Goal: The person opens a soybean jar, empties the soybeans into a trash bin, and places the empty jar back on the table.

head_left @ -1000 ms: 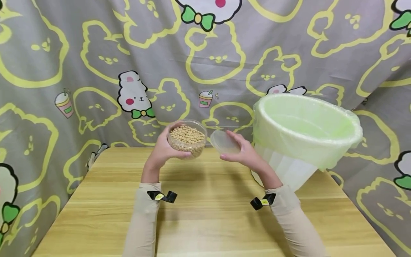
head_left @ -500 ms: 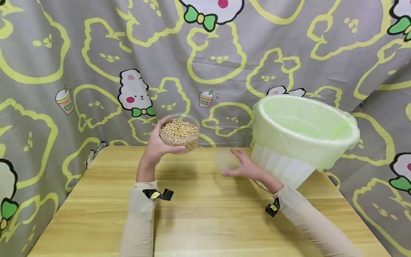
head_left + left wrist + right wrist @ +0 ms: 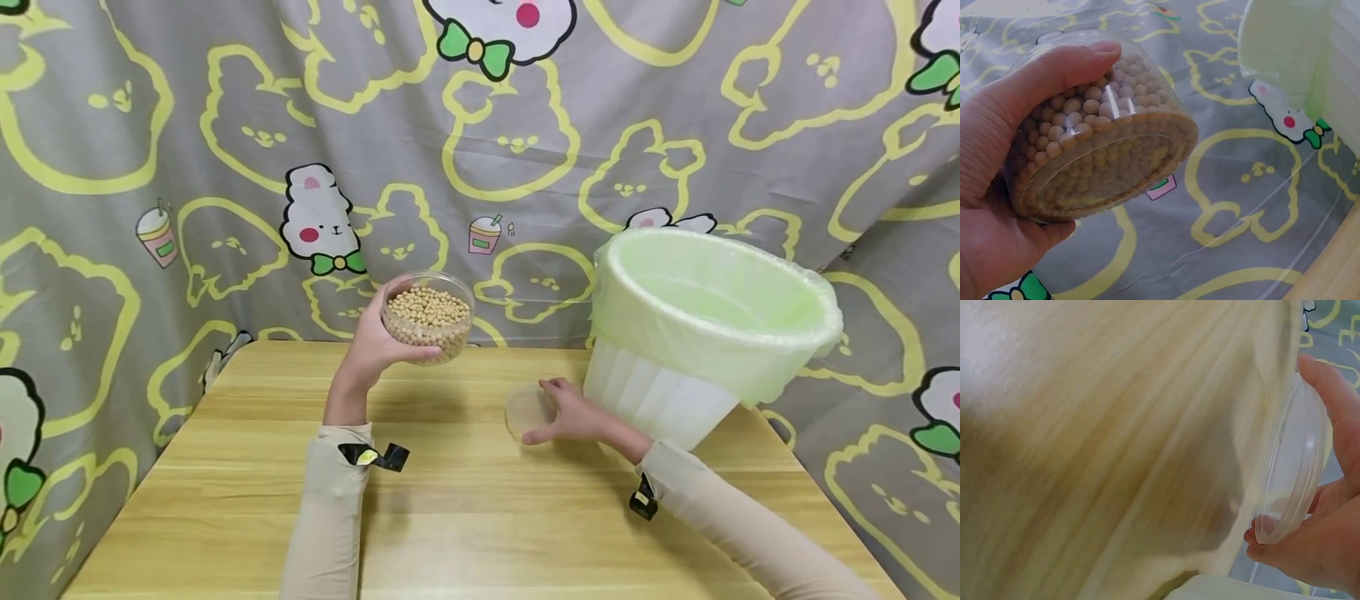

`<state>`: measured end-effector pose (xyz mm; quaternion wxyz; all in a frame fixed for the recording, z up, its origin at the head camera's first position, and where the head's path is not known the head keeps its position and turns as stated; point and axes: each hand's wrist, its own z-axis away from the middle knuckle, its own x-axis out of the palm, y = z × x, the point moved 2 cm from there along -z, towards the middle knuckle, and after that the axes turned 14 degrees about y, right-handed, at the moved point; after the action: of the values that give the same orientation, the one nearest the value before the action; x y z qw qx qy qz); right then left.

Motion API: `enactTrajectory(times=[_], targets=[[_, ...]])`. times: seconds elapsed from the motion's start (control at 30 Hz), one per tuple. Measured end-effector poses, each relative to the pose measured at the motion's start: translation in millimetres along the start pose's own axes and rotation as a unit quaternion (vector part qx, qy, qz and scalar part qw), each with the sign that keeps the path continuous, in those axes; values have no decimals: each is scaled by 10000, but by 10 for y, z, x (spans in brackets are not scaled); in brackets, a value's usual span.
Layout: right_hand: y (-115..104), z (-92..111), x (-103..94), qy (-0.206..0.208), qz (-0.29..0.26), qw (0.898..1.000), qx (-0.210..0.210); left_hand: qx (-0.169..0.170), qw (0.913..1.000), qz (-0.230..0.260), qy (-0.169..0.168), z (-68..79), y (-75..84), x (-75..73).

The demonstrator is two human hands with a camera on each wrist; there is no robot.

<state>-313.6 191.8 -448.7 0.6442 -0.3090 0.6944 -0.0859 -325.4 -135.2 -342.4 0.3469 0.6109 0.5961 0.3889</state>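
My left hand (image 3: 375,340) grips a clear round plastic jar (image 3: 1100,125) from its left side, thumb across the front. Pale round beans (image 3: 427,308) fill much of the jar, whose top is uncovered. It is held up over the back of the table, slightly tilted. To the right and lower, my right hand (image 3: 573,414) pinches a translucent round lid (image 3: 1294,462) by its edge between thumb and fingers. In the right wrist view the lid stands on edge close over the wooden tabletop.
A white ribbed bin (image 3: 648,387) with a pale green plastic liner (image 3: 675,350) stands at the right, just behind my right hand. The wooden table (image 3: 480,517) runs back to a grey cartoon-print curtain (image 3: 420,150).
The right hand has carried the lid down toward the tabletop, away from the jar. The left hand with the jar has shifted slightly left.
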Motion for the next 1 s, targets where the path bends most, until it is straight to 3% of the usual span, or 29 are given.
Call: enactTrajectory(times=[0.57, 0.87, 1.0], targets=[[91, -37, 144, -181, 330, 9992, -139, 80, 9999, -137, -49, 3, -17, 37], [57, -6, 121, -140, 210, 9993, -266, 18, 9998, -186, -53, 4, -38, 60], [37, -2, 83, 91, 149, 9986, -503, -89, 9996, -264, -73, 23, -61, 78]])
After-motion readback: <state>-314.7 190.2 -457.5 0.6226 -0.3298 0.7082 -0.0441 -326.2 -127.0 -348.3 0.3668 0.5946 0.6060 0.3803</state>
